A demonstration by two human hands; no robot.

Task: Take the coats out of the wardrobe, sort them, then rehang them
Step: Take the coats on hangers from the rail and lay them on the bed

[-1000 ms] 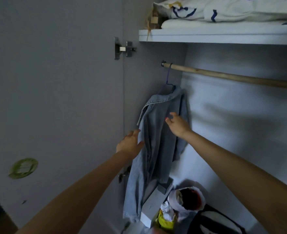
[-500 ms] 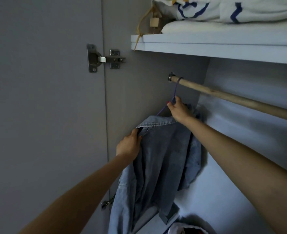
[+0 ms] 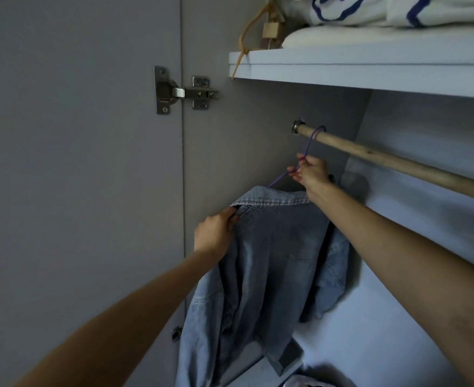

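Wardrobe rail [image 3: 397, 160] bare rightward | left hand [image 3: 215, 236] grips jacket [image 3: 269, 275] | right hand [image 3: 312, 174] pinches hanger [image 3: 308, 148]

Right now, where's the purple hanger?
Its hook is over the left end of the wooden rod; the purple hanger is pinched by the right hand, above the denim jacket.

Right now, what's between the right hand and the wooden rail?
In the head view, only the purple hanger: its neck runs up from the right hand to its hook, looped over the wooden rail. The denim jacket hangs below.
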